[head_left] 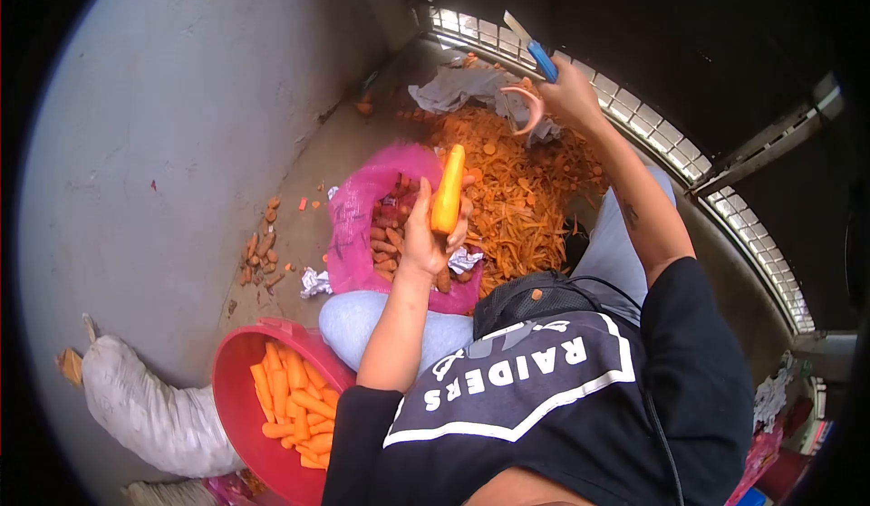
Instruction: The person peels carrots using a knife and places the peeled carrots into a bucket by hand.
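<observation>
My left hand (433, 230) is closed round the lower part of a peeled carrot (449, 189), which points up and away from me. Out at the upper right, my right hand (568, 89) grips a blue-handled knife (542, 60) with its pale blade angled up to the left. A curved strip of peel (526, 110) hangs just below that hand. Beneath both hands lies a heap of orange peelings (512, 207). Behind my left hand, a pink mesh sack (353, 225) holds unpeeled carrots (385, 243).
A red tub (231, 397) with peeled carrots (294, 397) stands at the lower left, beside a full white sack (149, 406). Small carrot pieces (263, 248) and crumpled paper (315, 281) lie on the floor. A grey wall (181, 144) rises at left; a white grille (634, 107) runs along the right.
</observation>
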`<action>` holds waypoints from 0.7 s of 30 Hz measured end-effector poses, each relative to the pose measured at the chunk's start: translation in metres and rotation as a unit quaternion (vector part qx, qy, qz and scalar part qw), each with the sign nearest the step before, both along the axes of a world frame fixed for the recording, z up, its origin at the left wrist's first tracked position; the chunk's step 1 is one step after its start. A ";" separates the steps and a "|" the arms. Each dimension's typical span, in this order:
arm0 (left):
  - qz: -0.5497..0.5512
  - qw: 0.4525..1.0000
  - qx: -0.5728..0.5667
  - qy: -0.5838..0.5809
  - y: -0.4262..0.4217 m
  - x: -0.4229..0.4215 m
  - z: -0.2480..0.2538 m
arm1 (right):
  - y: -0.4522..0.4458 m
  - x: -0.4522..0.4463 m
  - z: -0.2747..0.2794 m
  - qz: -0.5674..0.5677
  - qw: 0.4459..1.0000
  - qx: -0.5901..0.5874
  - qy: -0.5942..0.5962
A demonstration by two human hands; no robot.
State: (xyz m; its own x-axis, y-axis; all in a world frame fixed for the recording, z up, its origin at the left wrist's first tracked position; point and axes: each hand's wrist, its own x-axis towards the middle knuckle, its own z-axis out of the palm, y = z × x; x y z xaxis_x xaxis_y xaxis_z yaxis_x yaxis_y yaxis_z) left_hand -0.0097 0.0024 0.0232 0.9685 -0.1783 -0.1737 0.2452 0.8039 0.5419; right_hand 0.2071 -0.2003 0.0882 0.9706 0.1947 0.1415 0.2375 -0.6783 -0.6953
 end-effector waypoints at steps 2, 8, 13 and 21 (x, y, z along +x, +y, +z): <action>0.022 1.000 -0.012 0.010 0.001 0.005 -0.010 | 0.001 -0.003 -0.021 0.049 0.997 0.053 0.025; 0.057 0.998 -0.008 0.023 0.005 0.013 -0.023 | 0.017 -0.040 -0.030 0.126 0.985 0.100 0.056; 0.125 0.988 0.069 0.066 0.000 0.015 -0.017 | 0.020 -0.054 -0.029 0.132 0.980 0.112 0.102; 0.130 0.976 0.137 0.105 0.001 0.015 -0.023 | 0.049 -0.092 -0.011 0.164 0.986 -0.025 0.024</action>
State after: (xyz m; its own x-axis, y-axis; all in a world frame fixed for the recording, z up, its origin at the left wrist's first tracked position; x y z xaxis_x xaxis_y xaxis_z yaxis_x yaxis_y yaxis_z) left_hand 0.0050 0.0036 0.0005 0.9124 0.1511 -0.3803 0.1807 0.6852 0.7056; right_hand 0.1147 -0.1517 0.0776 0.8596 0.5048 0.0794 0.4178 -0.6047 -0.6780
